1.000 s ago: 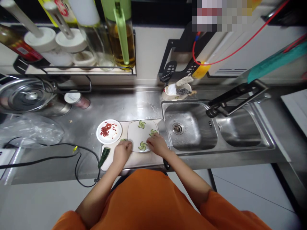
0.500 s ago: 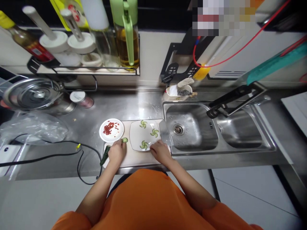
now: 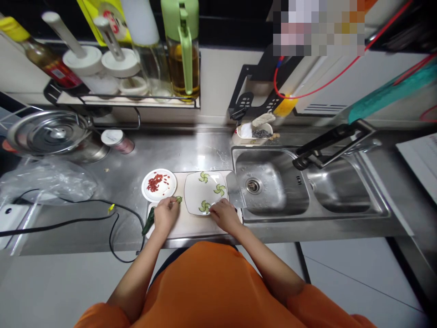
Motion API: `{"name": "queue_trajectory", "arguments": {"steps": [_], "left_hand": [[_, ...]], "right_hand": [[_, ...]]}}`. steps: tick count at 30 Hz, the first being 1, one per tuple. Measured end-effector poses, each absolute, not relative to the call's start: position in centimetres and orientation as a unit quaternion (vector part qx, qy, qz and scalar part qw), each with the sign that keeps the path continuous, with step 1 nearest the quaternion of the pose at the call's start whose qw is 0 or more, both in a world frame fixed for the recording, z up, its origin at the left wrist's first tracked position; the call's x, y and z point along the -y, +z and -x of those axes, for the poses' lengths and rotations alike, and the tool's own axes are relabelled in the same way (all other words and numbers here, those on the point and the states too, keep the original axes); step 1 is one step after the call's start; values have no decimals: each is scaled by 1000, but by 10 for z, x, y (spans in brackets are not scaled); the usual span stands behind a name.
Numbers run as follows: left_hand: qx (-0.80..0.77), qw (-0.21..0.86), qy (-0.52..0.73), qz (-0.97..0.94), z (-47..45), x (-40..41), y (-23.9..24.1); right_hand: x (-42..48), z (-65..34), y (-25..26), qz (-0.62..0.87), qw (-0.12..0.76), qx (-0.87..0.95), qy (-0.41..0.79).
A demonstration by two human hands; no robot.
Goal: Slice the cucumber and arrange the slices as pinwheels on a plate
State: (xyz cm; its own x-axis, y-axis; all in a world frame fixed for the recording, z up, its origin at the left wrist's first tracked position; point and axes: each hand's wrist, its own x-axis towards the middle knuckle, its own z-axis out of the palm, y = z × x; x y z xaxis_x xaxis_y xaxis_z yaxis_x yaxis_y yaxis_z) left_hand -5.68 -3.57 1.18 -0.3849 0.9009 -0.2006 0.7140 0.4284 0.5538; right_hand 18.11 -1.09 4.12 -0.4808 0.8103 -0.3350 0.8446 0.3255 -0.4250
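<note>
Right fingers (image 3: pixel 213 209) at plate (image 3: pixel 196 193) — cucumber (image 3: pixel 205 207) atop

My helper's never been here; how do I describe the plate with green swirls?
Left of the double sink lies a pale cutting board. The squarish plate sits on it, by the right hand. Three green swirls set it apart from the round plate of red pieces.

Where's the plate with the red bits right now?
In the head view, the round plate sits left of the squarish plate, just beyond the left hand.
</note>
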Motion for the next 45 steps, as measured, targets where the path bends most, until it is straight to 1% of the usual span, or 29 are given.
{"name": "queue_trajectory", "arguments": {"steps": [3,7,9,15,18,22,25,29,35,41,45], "left_hand": [[-786,312,235,-480,60,36,18],[-732,387,287,-481,54,32,29],[-703,422,305,-484,48,29,33],[-656,523,346,-421,36,22,41],[-635,612,354,-313,35,18,41],[-593,735,294,-145,33,14,35],[-535,789,295,-59,31,14,30],[-488,803,343,-13,30,12,29],[-467,802,371,-43,38,7,31],[-573,710,394,-113,41,3,25],[-641,625,386,-220,42,-2,19]], "right_hand": [[0,-166,39,-497,-14,-816,-295],[-18,-142,37,-462,-111,-822,-315],[-25,-133,38,-441,-140,-825,-324],[-34,-127,47,-448,-139,-812,-347],[-35,-130,53,-442,-154,-806,-363],[-35,-133,60,-436,-185,-775,-418],[-35,-134,63,-445,-196,-747,-452],[-38,-137,66,-462,-201,-726,-468],[-44,-141,61,-468,-184,-716,-484],[-52,-137,42,-481,-172,-680,-527],[-62,-130,29,-520,-144,-675,-503]]}}
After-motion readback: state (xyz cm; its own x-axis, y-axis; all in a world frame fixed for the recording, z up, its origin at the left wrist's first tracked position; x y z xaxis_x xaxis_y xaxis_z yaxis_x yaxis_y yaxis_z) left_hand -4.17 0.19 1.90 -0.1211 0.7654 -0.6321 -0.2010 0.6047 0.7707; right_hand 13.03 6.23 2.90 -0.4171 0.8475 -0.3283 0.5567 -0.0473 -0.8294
